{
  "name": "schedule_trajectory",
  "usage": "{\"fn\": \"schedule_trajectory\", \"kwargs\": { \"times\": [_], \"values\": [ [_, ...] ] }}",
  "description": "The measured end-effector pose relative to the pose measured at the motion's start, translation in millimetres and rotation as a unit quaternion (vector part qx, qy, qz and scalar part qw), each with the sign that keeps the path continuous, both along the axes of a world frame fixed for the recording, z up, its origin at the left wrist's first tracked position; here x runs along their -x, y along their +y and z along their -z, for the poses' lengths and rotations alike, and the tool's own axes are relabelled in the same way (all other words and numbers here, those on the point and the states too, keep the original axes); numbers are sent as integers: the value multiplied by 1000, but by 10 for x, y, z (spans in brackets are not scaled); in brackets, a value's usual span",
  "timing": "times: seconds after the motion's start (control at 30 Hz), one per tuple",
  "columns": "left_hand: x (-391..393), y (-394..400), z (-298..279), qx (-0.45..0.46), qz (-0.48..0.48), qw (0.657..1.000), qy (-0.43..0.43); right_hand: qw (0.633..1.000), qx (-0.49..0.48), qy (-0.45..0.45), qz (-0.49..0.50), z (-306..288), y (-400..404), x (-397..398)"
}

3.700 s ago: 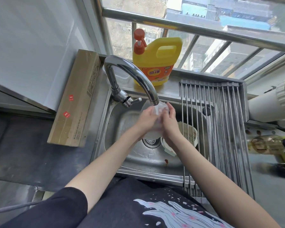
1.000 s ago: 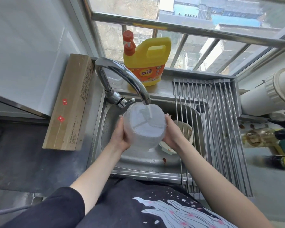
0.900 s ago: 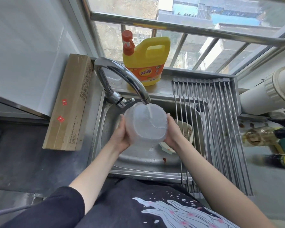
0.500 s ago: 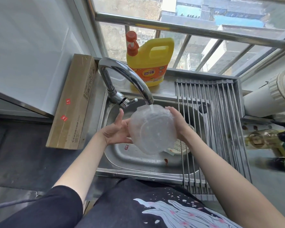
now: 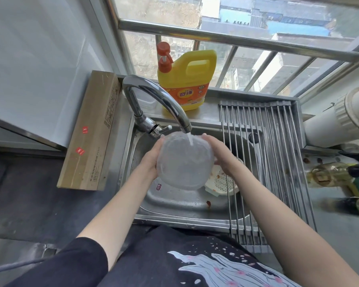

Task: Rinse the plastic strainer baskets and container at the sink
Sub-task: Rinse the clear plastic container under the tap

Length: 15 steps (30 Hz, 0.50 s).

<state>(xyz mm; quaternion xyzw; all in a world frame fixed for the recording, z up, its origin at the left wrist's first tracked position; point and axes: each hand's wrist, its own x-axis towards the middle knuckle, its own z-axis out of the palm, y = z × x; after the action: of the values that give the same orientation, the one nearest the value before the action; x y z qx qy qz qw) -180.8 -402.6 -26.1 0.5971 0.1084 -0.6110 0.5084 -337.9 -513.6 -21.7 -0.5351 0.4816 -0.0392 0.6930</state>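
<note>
my hands [image 5: 153, 157] clamped the container [image 5: 184, 160] at nine and three, mouth tilted up toward the tap [image 5: 158, 100] at twelve.

I see a clear, glossy plastic container [image 5: 184, 162] under the water — wet and smooth. The faucet [image 5: 153, 100] is polished chrome, the sink [image 5: 174, 206] brushed steel with a duller sheen. The strainer basket [image 5: 220, 183] looks like matt cream plastic. On the right, the drying rack [image 5: 278, 152] is smooth metal rods. Far back, the detergent jug [image 5: 187, 79] is shiny yellow plastic; left, the box [image 5: 91, 131] is matt brown cardboard.
</note>
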Motion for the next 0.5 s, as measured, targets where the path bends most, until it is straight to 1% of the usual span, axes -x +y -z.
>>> {"fn": "schedule_trajectory", "kwargs": {
  "times": [0.03, 0.07, 0.1, 0.13, 0.17, 0.2, 0.27, 0.33, 0.37, 0.43, 0.47, 0.5],
  "values": [
    [8, -1, 15, -13, 1, 999, 42, 998, -58, -8, 26, 27, 25, 14],
    [28, 7, -21, -16, 4, 997, 77, 991, -114, -39, 59, 69, 58, 23],
    [62, 24, -84, -23, 10, 995, 100, 980, -155, -77, 102, 109, 98, 17],
    [107, 34, -160, -26, 17, 993, 114, 970, -176, -96, 139, 128, 130, -2],
    [148, 53, -197, -36, 17, 991, 127, 967, -174, -90, 162, 113, 157, -25],
    [199, 88, -246, -61, 13, 990, 128, 970, -153, -56, 181, 97, 176, -48],
    [210, 143, -215, -134, -10, 985, 112, 968, -109, 42, 224, 102, 179, -80],
    [163, 182, -118, -174, -24, 979, 107, 962, -105, 87, 237, 132, 182, -112],
    [124, 197, -79, -183, -32, 977, 101, 959, -116, 97, 238, 160, 174, -130],
    [65, 220, 28, -183, -29, 979, 82, 956, -123, 79, 254, 149, 176, -171],
    [45, 220, 49, -177, -32, 980, 85, 961, -103, 55, 249, 93, 182, -198],
    [19, 209, 61, -170, -42, 980, 98, 970, -60, 49, 232, 72, 172, -209]
  ]
}}
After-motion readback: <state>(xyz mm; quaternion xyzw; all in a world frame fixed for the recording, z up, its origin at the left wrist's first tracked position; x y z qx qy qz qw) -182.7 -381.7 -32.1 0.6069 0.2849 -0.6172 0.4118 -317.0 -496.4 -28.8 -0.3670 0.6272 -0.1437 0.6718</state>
